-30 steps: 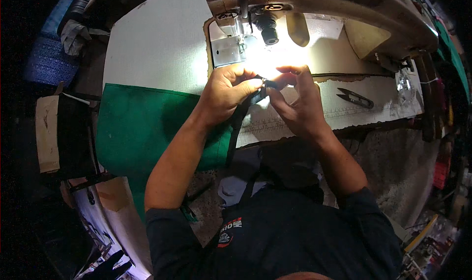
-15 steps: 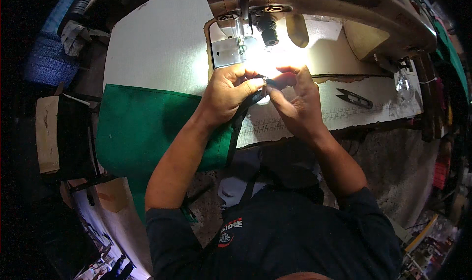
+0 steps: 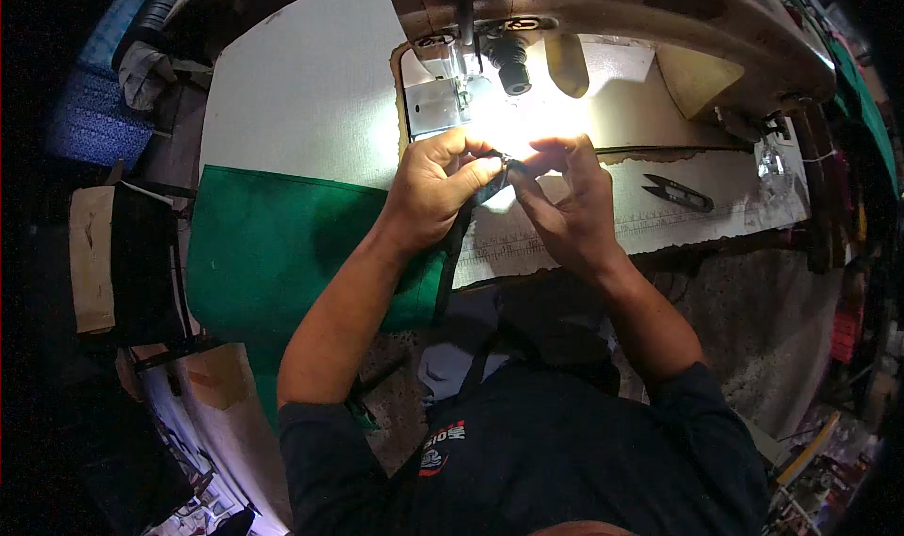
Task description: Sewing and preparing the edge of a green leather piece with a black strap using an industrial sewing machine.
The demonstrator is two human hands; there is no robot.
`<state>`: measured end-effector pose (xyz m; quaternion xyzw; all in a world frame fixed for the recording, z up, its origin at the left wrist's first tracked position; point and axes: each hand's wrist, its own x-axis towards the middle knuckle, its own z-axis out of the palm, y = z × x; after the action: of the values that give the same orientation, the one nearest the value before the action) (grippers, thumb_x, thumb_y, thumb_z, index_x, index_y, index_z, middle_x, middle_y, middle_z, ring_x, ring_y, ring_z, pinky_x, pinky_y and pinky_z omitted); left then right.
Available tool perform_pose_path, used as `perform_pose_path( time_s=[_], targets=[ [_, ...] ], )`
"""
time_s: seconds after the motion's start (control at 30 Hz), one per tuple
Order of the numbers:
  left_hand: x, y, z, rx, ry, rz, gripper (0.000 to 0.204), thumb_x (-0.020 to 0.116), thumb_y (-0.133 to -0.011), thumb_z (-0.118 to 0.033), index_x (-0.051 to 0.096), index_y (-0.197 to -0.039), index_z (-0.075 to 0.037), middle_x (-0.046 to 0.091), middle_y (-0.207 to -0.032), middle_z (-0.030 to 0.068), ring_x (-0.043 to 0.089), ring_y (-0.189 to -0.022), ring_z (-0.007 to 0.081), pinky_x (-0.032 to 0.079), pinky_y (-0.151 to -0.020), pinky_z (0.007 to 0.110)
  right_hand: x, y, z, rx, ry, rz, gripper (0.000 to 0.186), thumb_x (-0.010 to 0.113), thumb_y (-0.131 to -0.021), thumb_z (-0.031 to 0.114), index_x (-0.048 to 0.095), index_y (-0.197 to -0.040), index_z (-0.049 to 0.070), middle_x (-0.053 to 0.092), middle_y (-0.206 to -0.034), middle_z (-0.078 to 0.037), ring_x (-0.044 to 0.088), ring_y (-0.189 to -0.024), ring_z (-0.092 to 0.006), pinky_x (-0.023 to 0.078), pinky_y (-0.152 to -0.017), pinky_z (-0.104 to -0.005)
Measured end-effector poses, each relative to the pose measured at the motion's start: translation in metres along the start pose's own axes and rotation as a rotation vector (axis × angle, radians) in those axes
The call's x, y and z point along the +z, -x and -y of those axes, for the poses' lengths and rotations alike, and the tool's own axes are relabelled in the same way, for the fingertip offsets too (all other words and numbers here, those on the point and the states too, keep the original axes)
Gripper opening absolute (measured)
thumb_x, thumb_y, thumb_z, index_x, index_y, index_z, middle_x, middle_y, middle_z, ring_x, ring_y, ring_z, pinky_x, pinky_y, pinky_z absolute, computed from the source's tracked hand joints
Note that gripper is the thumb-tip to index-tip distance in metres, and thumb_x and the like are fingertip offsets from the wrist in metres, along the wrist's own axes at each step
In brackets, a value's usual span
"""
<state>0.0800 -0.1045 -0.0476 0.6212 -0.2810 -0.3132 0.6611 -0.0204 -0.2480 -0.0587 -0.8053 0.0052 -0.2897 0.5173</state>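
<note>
A dark strap (image 3: 468, 218) is pinched between the left hand (image 3: 435, 186) and right hand (image 3: 568, 202), fingers closed on it, just near the sewing machine's (image 3: 603, 8) lamp, apparently for light; snips (image 3: 678, 193) lie right on the bench (image 3: 301, 93).

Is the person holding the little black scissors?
No, the black snips lie alone on the table to the right, while the left hand and right hand pinch a dark strap.

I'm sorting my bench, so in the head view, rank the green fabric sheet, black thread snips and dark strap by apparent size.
1. Green fabric sheet
2. Dark strap, partly hidden by hands
3. Black thread snips
</note>
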Motion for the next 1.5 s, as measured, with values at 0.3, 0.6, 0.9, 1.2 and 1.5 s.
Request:
perform_pose_path(
  time_s=[0.3,0.6,0.9,1.2,1.5],
  targets=[
    [-0.003,-0.003,-0.005,-0.1,0.141,0.056,0.015,0.057,-0.086,-0.007,0.061,-0.096,0.003,0.064,-0.087,0.0046,0.058,-0.077,0.0079,0.047,-0.071,0.021,-0.001,0.0,0.001,0.003,-0.016,0.001,0.033,0.066,-0.078,0.003,0.045,-0.104,0.003,0.063,-0.077,-0.013,0.065,-0.07,-0.0228,0.05,-0.059,-0.0335],
    [-0.006,-0.007,-0.007,-0.162,0.172,0.119,0.014,0.055,-0.085,-0.008,0.062,-0.091,0.003,0.063,-0.079,0.0023,0.055,-0.068,0.0051,0.044,-0.062,0.018,0.0,-0.002,0.004,0.092,-0.055,0.026,0.035,0.064,-0.076,0.002,0.045,-0.106,0.0,0.063,-0.077,-0.012,0.063,-0.07,-0.0181,0.048,-0.054,-0.0295],
    [-0.007,-0.008,-0.008,-0.129,0.027,0.128,0.012,0.056,-0.084,-0.01,0.062,-0.084,0.0,0.061,-0.075,0.0002,0.053,-0.067,0.0046,0.043,-0.061,0.019,-0.003,-0.004,0.013,0.271,-0.133,0.134,0.039,0.061,-0.077,-0.003,0.041,-0.11,-0.002,0.059,-0.083,-0.009,0.058,-0.077,-0.0134,0.047,-0.071,-0.0262],
    [0.0,0.0,-0.006,-0.026,-0.056,0.063,0.014,0.058,-0.085,-0.011,0.062,-0.09,0.002,0.062,-0.081,0.0022,0.055,-0.073,0.0074,0.045,-0.067,0.021,-0.002,0.001,-0.004,0.055,-0.063,0.037,0.033,0.065,-0.077,0.003,0.047,-0.104,0.003,0.064,-0.077,-0.012,0.064,-0.07,-0.0198,0.049,-0.058,-0.0309],
    [-0.001,-0.001,-0.004,-0.011,-0.06,0.024,0.014,0.059,-0.086,-0.009,0.062,-0.092,0.003,0.063,-0.083,0.0044,0.057,-0.075,0.0089,0.047,-0.069,0.022,-0.003,0.002,0.0,0.072,-0.061,0.03,0.03,0.066,-0.079,0.004,0.05,-0.104,0.006,0.064,-0.078,-0.011,0.064,-0.072,-0.0199,0.049,-0.059,-0.0305]
  ],
)
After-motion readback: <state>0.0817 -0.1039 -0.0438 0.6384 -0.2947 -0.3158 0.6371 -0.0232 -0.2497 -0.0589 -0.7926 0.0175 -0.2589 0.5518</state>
